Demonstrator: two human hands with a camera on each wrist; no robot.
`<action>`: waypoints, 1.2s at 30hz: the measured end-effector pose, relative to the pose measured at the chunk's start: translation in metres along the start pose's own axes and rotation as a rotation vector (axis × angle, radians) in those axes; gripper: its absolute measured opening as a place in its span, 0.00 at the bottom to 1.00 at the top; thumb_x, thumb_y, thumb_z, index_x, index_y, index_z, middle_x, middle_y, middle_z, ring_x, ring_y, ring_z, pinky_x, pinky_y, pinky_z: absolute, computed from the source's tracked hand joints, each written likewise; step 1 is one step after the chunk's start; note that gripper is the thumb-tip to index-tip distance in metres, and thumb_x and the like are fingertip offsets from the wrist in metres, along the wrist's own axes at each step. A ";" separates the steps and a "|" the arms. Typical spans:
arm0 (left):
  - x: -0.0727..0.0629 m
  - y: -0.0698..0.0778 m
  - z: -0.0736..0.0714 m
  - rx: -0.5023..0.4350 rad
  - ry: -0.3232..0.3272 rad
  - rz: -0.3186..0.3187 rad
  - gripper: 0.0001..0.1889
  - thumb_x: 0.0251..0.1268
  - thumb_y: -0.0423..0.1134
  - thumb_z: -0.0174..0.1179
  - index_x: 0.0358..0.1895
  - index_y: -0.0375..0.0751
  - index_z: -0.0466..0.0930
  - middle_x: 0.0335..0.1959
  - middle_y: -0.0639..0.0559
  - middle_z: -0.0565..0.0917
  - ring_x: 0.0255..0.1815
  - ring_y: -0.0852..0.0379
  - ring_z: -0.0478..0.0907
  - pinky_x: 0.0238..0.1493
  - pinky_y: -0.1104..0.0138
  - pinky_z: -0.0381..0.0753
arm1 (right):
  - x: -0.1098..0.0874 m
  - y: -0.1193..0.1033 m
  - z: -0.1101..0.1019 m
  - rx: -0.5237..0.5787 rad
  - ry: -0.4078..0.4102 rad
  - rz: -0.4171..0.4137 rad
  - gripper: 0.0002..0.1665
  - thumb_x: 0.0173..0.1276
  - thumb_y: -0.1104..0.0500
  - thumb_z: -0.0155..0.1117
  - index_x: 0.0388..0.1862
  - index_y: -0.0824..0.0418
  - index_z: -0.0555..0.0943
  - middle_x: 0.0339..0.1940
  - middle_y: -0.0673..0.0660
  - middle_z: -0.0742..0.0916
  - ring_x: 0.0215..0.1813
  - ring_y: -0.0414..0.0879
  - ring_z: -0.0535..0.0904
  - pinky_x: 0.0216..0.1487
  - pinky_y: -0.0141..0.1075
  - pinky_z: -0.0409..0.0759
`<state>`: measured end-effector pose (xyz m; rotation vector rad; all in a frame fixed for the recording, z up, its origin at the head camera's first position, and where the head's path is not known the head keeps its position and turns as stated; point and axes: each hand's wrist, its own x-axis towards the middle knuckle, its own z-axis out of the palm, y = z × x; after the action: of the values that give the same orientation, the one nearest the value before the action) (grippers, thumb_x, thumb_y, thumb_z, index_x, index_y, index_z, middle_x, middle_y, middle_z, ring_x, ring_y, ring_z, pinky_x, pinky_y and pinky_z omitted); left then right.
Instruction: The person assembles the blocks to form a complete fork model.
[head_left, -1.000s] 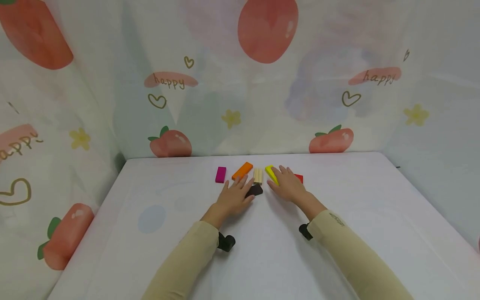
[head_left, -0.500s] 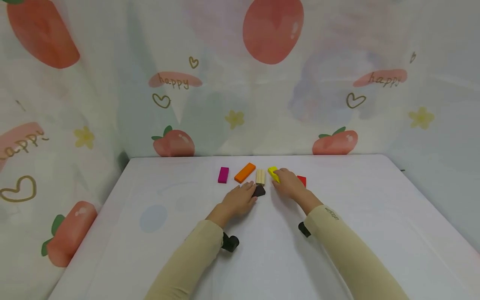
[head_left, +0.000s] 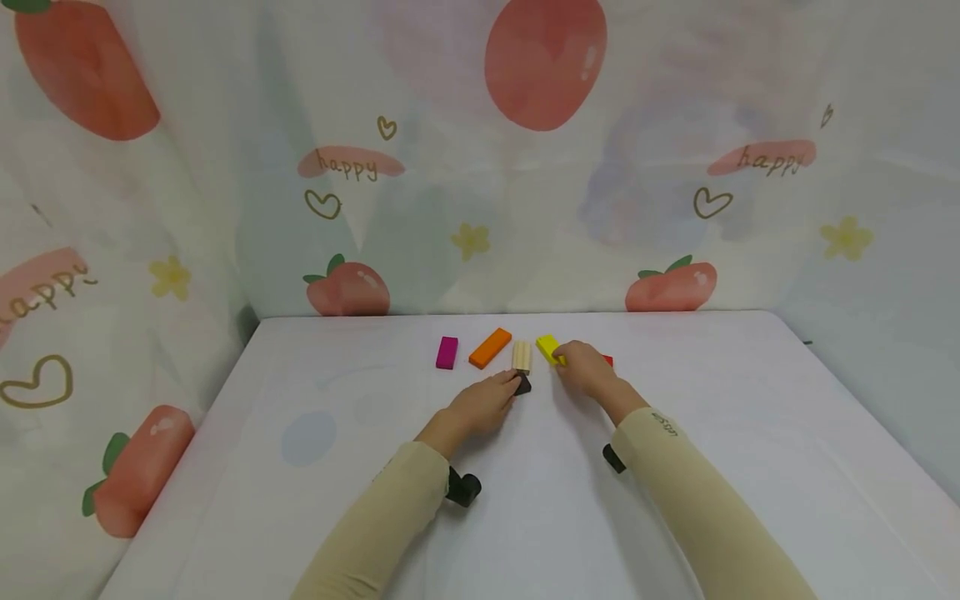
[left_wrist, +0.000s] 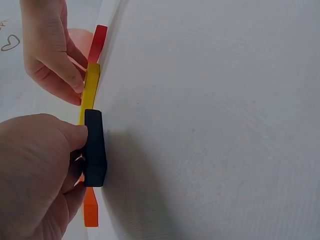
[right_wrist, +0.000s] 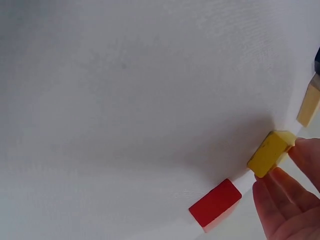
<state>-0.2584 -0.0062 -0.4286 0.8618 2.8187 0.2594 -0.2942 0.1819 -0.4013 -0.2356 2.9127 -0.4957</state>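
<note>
My left hand [head_left: 483, 404] holds a black block [head_left: 524, 385] between thumb and fingers at the near end of the group. In the left wrist view that black block [left_wrist: 95, 150] stands in front of the others, thumb on its upper part. To the right, my right hand [head_left: 588, 371] pinches the near end of a yellow block [head_left: 548, 347]. The right wrist view has the thumb and fingertips on either side of the yellow block [right_wrist: 270, 152]. A cream, grooved block [head_left: 521, 357] lies between the two hands, just beyond the black one.
An orange block [head_left: 491, 347] lies slantwise left of the cream one, and a magenta block [head_left: 446, 352] farther left. Partly behind my right hand is a red block [head_left: 608, 361]. A printed cloth backdrop [head_left: 547, 208] rises behind the white table [head_left: 360, 500].
The right hand's fingers have gone from spread over the yellow block to pinching its near end. My left hand has drawn its fingers in and now holds the black block.
</note>
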 end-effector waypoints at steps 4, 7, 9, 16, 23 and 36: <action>0.000 0.000 0.001 0.033 -0.001 -0.013 0.24 0.71 0.42 0.46 0.69 0.43 0.60 0.69 0.53 0.60 0.67 0.59 0.58 0.63 0.65 0.60 | 0.000 0.000 0.000 -0.003 0.011 0.004 0.18 0.67 0.65 0.54 0.54 0.70 0.76 0.55 0.67 0.77 0.57 0.60 0.69 0.61 0.52 0.63; 0.001 0.000 0.003 0.057 0.002 -0.018 0.24 0.71 0.41 0.47 0.69 0.45 0.60 0.69 0.54 0.60 0.66 0.59 0.60 0.62 0.65 0.62 | 0.000 -0.001 0.000 0.009 0.017 0.014 0.17 0.67 0.65 0.54 0.53 0.70 0.77 0.54 0.67 0.77 0.56 0.60 0.69 0.62 0.52 0.63; 0.002 0.000 0.004 0.068 0.002 -0.023 0.25 0.70 0.40 0.48 0.69 0.46 0.60 0.69 0.55 0.60 0.66 0.59 0.60 0.61 0.65 0.64 | 0.000 -0.002 0.000 0.020 0.019 0.024 0.16 0.66 0.65 0.55 0.52 0.70 0.78 0.54 0.67 0.77 0.56 0.60 0.70 0.61 0.52 0.63; 0.003 0.003 0.003 0.088 -0.031 -0.056 0.26 0.69 0.39 0.49 0.70 0.46 0.58 0.70 0.54 0.59 0.67 0.58 0.59 0.61 0.65 0.64 | 0.001 -0.004 0.002 0.044 0.029 0.051 0.15 0.65 0.65 0.58 0.48 0.69 0.80 0.50 0.66 0.79 0.53 0.58 0.70 0.61 0.51 0.65; 0.001 0.010 -0.003 0.157 -0.050 -0.052 0.26 0.70 0.38 0.48 0.70 0.42 0.58 0.70 0.50 0.59 0.66 0.55 0.61 0.60 0.64 0.65 | 0.000 -0.006 0.002 0.022 0.048 0.044 0.14 0.64 0.65 0.57 0.48 0.70 0.80 0.50 0.66 0.79 0.53 0.58 0.71 0.60 0.51 0.65; -0.001 0.016 -0.007 0.213 -0.045 -0.072 0.25 0.69 0.38 0.50 0.69 0.43 0.60 0.69 0.50 0.61 0.63 0.56 0.65 0.57 0.65 0.69 | -0.005 -0.011 0.003 0.024 0.051 0.045 0.14 0.64 0.66 0.58 0.46 0.71 0.80 0.48 0.66 0.79 0.51 0.58 0.72 0.58 0.50 0.68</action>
<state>-0.2510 0.0057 -0.4186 0.7922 2.8641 -0.0711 -0.2876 0.1716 -0.3997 -0.1557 2.9526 -0.5374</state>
